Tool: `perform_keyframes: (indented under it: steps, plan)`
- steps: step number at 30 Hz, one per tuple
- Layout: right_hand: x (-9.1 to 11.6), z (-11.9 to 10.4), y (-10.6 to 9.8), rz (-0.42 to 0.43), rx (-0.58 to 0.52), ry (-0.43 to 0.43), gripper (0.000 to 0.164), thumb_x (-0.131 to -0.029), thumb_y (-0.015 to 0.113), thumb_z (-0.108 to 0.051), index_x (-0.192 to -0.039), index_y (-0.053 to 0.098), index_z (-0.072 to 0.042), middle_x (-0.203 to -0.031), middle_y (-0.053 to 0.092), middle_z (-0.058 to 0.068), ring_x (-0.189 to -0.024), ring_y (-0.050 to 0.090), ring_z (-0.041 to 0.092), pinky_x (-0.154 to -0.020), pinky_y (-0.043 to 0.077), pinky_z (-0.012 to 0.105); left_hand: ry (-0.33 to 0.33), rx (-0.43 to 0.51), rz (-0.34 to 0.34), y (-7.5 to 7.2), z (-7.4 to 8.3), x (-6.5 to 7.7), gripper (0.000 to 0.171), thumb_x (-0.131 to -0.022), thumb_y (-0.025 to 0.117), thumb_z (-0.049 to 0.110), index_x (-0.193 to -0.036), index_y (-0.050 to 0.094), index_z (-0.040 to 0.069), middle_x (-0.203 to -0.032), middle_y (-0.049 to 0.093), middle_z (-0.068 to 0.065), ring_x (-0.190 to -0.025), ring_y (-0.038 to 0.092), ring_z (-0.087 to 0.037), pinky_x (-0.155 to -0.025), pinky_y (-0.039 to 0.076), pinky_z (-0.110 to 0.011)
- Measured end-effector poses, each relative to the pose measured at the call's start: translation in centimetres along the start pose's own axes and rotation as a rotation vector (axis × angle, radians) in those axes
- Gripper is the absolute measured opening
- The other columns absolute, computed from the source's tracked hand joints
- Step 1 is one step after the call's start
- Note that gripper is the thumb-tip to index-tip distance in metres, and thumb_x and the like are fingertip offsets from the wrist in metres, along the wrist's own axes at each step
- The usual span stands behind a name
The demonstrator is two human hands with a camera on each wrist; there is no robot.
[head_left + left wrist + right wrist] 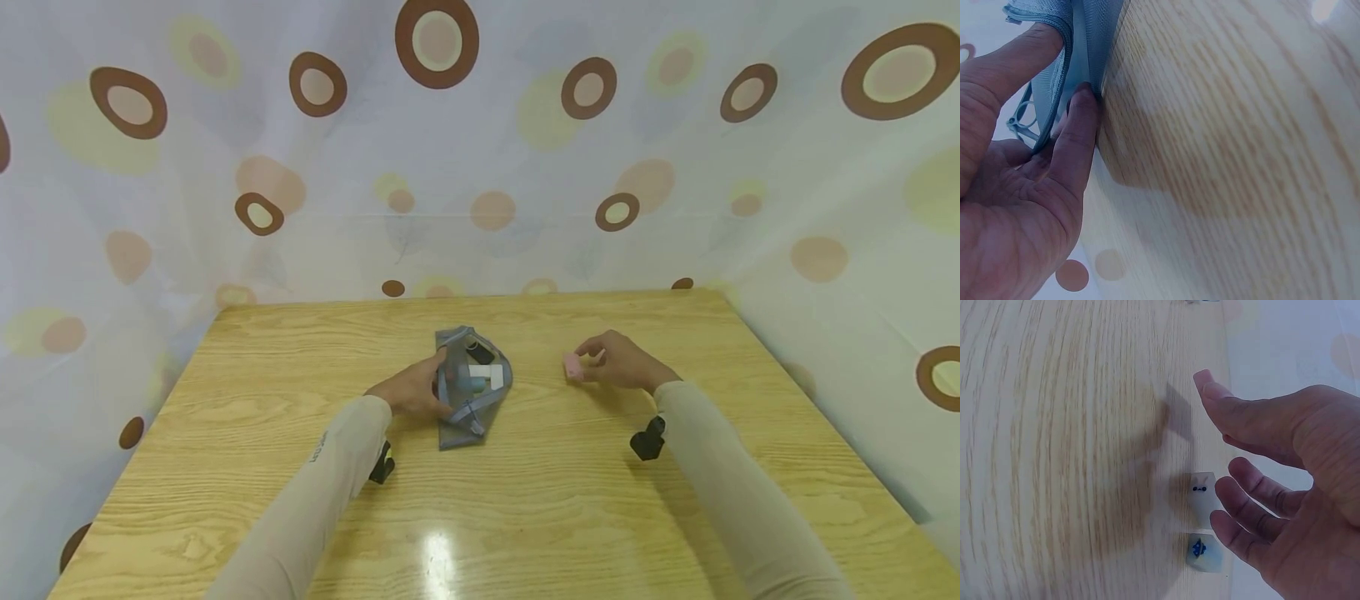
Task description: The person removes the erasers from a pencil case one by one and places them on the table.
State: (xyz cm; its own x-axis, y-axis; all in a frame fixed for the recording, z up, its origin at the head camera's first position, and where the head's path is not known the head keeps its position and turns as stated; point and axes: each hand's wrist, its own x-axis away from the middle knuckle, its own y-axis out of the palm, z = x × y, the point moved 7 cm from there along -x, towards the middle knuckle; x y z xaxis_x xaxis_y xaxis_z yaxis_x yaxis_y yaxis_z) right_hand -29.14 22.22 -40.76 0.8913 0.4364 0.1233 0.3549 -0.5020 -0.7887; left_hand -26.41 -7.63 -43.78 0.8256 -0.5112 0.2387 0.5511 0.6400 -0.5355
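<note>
My left hand (415, 389) grips the left edge of a grey-blue zip pouch (453, 433) lying on the table, its thumb and fingers spread along the rim. In the left wrist view the pouch's zipped edge (1067, 69) lies between thumb and fingers, and the mouth gapes. Inside the pouch show a dark cylinder-like piece (480, 351), white pieces (495, 375) and a blue-green piece (477, 384). To the right of the pouch, my right hand (626, 361) pinches a small pink block (573, 367) between thumb and fingertips, close over the table.
In the right wrist view, a small pale block with a bunny face (1202, 497) and another with a blue figure (1204, 552) sit on the wood beyond the hand's fingers. A patterned cloth (495, 167) surrounds the back and sides of the wooden table (540, 517).
</note>
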Motion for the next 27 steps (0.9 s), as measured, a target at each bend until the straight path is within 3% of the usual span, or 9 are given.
perform_keyframes:
  steps: [8, 16, 27]
  plan:
    - [-0.01, 0.26, 0.24, 0.015, 0.027, 0.0, 0.043, -0.09, 0.078, -0.017, -0.121, 0.067, 0.01, -0.127, 0.06, 0.034, -0.107, 0.062, 0.043, -0.091, 0.053, 0.056, -0.005, 0.001, 0.001, -0.04, -0.19, -0.18, 0.116, -0.083, 0.082, 0.001, -0.161, -0.004, 0.0, -0.157, 0.032, -0.027, -0.136, 0.045, -0.04, -0.113, 0.04, -0.048]
    - [0.1, 0.51, 0.56, 0.025, 0.075, -0.03, 0.039, -0.087, 0.08, -0.012, -0.116, 0.07, 0.012, -0.114, 0.068, 0.025, -0.094, 0.061, 0.031, -0.083, 0.053, 0.047, -0.009, 0.019, 0.0, 0.19, -0.35, -0.15, 0.116, -0.082, 0.081, -0.001, -0.161, -0.003, 0.002, -0.157, 0.034, -0.027, -0.135, 0.047, -0.04, -0.113, 0.039, -0.048]
    - [0.08, 0.74, 0.54, 0.015, 0.071, -0.036, 0.037, -0.086, 0.082, -0.011, -0.114, 0.071, 0.011, -0.114, 0.068, 0.026, -0.087, 0.062, 0.026, -0.079, 0.055, 0.045, -0.011, -0.016, 0.012, -0.01, -0.17, -0.05, 0.116, -0.082, 0.083, 0.003, -0.162, -0.001, 0.001, -0.16, 0.03, -0.025, -0.14, 0.041, -0.039, -0.116, 0.034, -0.05]
